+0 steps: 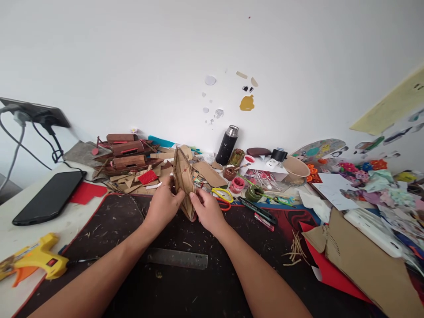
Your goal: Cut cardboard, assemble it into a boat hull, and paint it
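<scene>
Over the dark mat, both hands hold a boat-shaped cardboard hull (184, 170), tilted up on end with its hollow inside facing me. My left hand (166, 199) grips its left side, the thumb pressing inside. On the lower right edge, my right hand (206, 207) pinches with its thumb at the rim; some of its fingers are hidden behind the hull. Yellow and orange scissors (224, 198) lie just beyond my right hand. A clear ruler (179, 258) rests on the mat below the hands. Several finished brown model boats (129, 152) stand behind on the left.
Cardboard scraps (212, 173) pile up behind the hull. Further right are a black thermos (227, 145), a jar of green paint (254, 193) and a utility knife (257, 211). A yellow glue gun (43, 258) and black phone (49, 197) lie left; a cardboard sheet (367, 260) lies right.
</scene>
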A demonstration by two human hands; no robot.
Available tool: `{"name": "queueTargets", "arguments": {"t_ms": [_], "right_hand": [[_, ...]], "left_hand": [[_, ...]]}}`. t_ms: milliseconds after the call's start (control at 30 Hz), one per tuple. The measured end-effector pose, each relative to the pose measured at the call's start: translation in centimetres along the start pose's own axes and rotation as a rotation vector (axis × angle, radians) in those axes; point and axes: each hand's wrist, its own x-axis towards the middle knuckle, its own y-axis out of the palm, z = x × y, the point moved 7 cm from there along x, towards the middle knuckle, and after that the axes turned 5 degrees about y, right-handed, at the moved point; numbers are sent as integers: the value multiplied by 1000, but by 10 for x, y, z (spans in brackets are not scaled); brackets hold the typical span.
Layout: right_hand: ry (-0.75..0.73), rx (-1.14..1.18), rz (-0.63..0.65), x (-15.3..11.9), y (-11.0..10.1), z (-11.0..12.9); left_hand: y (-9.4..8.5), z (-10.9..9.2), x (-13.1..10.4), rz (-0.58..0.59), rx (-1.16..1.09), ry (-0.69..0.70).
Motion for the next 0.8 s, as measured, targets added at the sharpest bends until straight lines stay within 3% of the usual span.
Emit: {"name": "queueTargets", "arguments": {"t_ms": [333,500,700,800], "right_hand": [[14,-124,20,-2,3,-1],[0,-178,-3,-5,0,3],[46,-139,-21,-8,-2,5],[51,-116,-27,-9,-1,5]], "left_hand": [[-2,8,2,-27,-45,-75],[-2,5,2,-49,-54,-47],[10,6,1,106,-297,-112],[9,5,0,113,-329,-137]]}}
